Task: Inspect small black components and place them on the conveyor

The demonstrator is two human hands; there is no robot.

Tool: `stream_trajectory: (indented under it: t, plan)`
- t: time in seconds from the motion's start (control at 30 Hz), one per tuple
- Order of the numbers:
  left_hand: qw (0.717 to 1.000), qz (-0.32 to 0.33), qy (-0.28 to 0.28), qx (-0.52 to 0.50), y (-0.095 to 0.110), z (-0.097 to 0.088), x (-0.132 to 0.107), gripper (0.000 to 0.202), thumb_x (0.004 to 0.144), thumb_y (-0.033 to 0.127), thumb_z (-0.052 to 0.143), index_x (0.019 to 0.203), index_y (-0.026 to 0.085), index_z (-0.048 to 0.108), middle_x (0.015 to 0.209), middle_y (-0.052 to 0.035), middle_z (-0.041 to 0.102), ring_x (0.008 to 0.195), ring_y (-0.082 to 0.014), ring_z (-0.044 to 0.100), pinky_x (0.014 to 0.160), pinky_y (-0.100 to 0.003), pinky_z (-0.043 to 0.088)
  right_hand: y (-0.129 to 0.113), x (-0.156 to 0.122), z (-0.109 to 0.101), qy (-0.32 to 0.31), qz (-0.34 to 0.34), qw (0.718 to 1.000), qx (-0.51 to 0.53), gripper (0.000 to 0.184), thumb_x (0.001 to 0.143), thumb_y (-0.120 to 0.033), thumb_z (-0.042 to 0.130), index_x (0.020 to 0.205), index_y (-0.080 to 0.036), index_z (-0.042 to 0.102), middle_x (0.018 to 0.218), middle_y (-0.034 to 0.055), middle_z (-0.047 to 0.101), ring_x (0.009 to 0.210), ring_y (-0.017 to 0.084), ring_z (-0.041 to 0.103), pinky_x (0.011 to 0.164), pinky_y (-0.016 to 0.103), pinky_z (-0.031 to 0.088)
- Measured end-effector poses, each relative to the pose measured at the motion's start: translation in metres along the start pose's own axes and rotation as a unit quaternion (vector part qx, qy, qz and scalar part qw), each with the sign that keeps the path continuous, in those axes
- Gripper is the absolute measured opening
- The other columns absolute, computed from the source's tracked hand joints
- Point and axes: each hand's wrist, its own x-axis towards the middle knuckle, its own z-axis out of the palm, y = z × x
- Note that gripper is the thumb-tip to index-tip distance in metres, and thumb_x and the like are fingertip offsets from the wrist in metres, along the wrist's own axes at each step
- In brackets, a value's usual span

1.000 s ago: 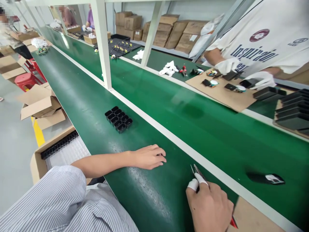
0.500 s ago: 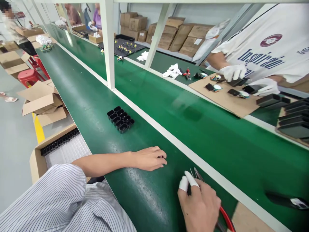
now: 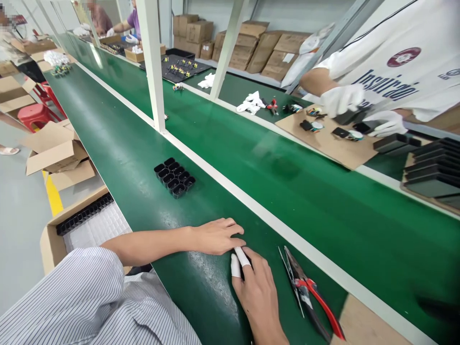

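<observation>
My left hand [image 3: 217,236] rests on the green work surface [image 3: 201,297] with its fingers loosely spread and slightly bent, holding nothing that I can see. Close against its fingertips is my right hand [image 3: 257,282], with white finger cots on its thumb and index finger. Those two fingers are drawn near each other over a dark patch that I cannot make out. To the right of this hand lie red-and-black long-nose pliers [image 3: 305,287] and metal tweezers [image 3: 290,278]. A block of black oval cups [image 3: 174,177] sits farther up the surface.
A pale rail [image 3: 230,184] divides the surface from a green conveyor belt [image 3: 287,177]. A white post [image 3: 153,72] rises from it. At left stands an open carton [image 3: 50,249] of black cups. Across the belt a gloved co-worker [image 3: 391,67] handles black parts; cardboard [image 3: 370,318] lies lower right.
My right hand has moved left, away from the pliers and tweezers, to my left hand's fingertips. The pliers and tweezers now show fully. My left hand has stayed in place.
</observation>
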Motion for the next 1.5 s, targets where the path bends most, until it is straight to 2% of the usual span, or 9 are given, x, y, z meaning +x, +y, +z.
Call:
stream_trajectory:
  t: [0.4,0.53,0.7,0.9,1.03,1.13,1.23,1.33,1.5]
  plan:
    - [0.997,0.001,0.031,-0.064,-0.007,-0.004,0.003,0.020,0.101,0.020,0.057,0.105,0.013,0.076,0.121,-0.0156,0.071,0.112,-0.0262,0.062,0.104,-0.039,0.053,0.002,-0.001,0.003,0.009,0.067,0.994,0.084,0.048,0.101,-0.014,0.044,0.148,-0.021,0.048,0.121,0.0152,0.066,0.108,0.030,0.063,0.089,0.049,0.054]
    - [0.994,-0.013,0.057,-0.091,-0.009,-0.003,0.004,0.022,0.104,0.023,0.056,0.113,0.012,0.073,0.117,-0.0137,0.074,0.112,-0.0233,0.066,0.105,-0.036,0.054,0.002,0.003,0.003,0.030,0.087,0.990,0.107,0.046,0.104,-0.019,0.047,0.149,-0.021,0.047,0.119,0.0148,0.066,0.105,0.028,0.063,0.089,0.048,0.055]
    - [0.990,-0.073,0.114,-0.038,-0.019,-0.035,-0.003,0.023,0.103,0.027,0.059,0.119,0.015,0.070,0.122,-0.0128,0.072,0.114,-0.0268,0.066,0.102,-0.044,0.056,0.002,0.005,0.003,0.050,0.074,0.991,0.100,0.038,0.105,-0.021,0.049,0.143,-0.020,0.053,0.120,0.0145,0.067,0.106,0.027,0.063,0.090,0.048,0.055]
    - [0.952,-0.196,0.208,0.114,-0.036,-0.100,-0.052,0.017,0.100,0.031,0.065,0.112,0.020,0.070,0.131,-0.0154,0.066,0.131,-0.0363,0.054,0.104,-0.056,0.050,0.003,0.002,0.007,0.055,0.062,0.991,0.109,0.034,0.105,-0.023,0.051,0.139,-0.019,0.056,0.120,0.0147,0.066,0.107,0.028,0.062,0.090,0.049,0.055]
    - [0.913,-0.280,0.226,0.195,-0.047,-0.110,-0.098,0.023,0.093,0.039,0.076,0.100,0.018,0.070,0.133,-0.0195,0.062,0.135,-0.0429,0.050,0.101,-0.061,0.049,0.004,0.002,0.010,0.061,0.065,0.990,0.105,0.034,0.106,-0.023,0.050,0.139,-0.019,0.055,0.120,0.0144,0.066,0.108,0.029,0.061,0.090,0.049,0.055]
    - [0.922,-0.261,0.215,0.188,-0.047,-0.105,-0.111,0.015,0.096,0.031,0.072,0.090,0.017,0.068,0.134,-0.0189,0.061,0.137,-0.0427,0.049,0.102,-0.063,0.049,0.004,0.002,0.012,0.061,0.064,0.991,0.102,0.034,0.106,-0.023,0.048,0.139,-0.019,0.056,0.120,0.0141,0.066,0.107,0.028,0.061,0.090,0.048,0.055]
    - [0.955,-0.188,0.207,0.095,-0.036,-0.094,-0.090,0.015,0.100,0.023,0.063,0.086,0.018,0.065,0.133,-0.0155,0.064,0.135,-0.0328,0.056,0.108,-0.054,0.051,0.006,0.001,0.013,0.057,0.061,0.992,0.098,0.035,0.107,-0.024,0.047,0.140,-0.020,0.056,0.120,0.0142,0.066,0.108,0.028,0.061,0.090,0.048,0.054]
    - [0.979,-0.120,0.163,-0.014,-0.023,-0.075,-0.041,0.017,0.104,0.025,0.056,0.089,0.018,0.062,0.136,-0.0156,0.064,0.122,-0.0230,0.066,0.103,-0.038,0.058,0.007,0.000,0.015,0.062,0.059,0.992,0.096,0.035,0.107,-0.026,0.047,0.140,-0.021,0.055,0.120,0.0145,0.066,0.106,0.029,0.061,0.088,0.048,0.054]
    - [0.991,-0.061,0.099,-0.059,-0.021,-0.029,0.034,0.018,0.100,0.023,0.060,0.083,0.017,0.061,0.132,-0.0165,0.066,0.120,-0.0236,0.068,0.102,-0.034,0.059,0.007,-0.001,0.012,0.049,0.046,0.993,0.099,0.034,0.107,-0.027,0.048,0.139,-0.019,0.056,0.117,0.0150,0.065,0.103,0.029,0.059,0.087,0.048,0.054]
